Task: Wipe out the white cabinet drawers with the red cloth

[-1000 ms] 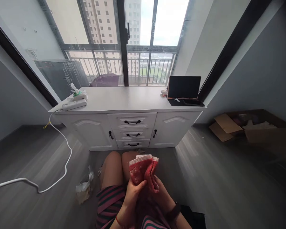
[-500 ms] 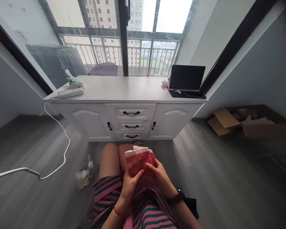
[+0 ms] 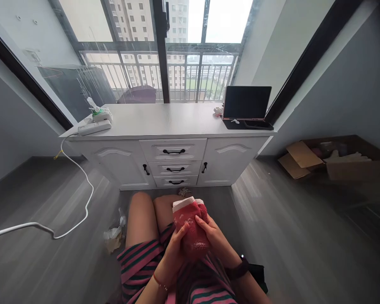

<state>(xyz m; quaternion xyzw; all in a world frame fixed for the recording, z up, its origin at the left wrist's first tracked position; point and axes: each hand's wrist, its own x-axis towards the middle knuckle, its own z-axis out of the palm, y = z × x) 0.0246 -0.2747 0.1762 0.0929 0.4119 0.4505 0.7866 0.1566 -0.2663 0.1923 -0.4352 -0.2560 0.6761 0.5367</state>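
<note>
A folded red cloth item (image 3: 191,236) with a whitish band along its top edge and a pale pattern is held up over my lap. My left hand (image 3: 175,249) grips its left side, thumb on the front face and fingers behind. On the right side my right hand (image 3: 217,238) grips it the same way, its thumb near the upper part. The fingers behind the cloth are hidden. Below it lies pink and green striped clothing (image 3: 139,261).
Ahead is a white cabinet (image 3: 174,122) bearing a tablet (image 3: 247,102), a tissue pack (image 3: 101,115) and a power strip (image 3: 94,127). A white cable (image 3: 90,194) crosses the floor at left, near a plastic bag (image 3: 114,236). An open cardboard box (image 3: 351,169) stands at right.
The red cloth has tilted and shifted slightly right, showing more of its lower front. My left hand has moved a little with it, and my knees have shifted slightly.
</note>
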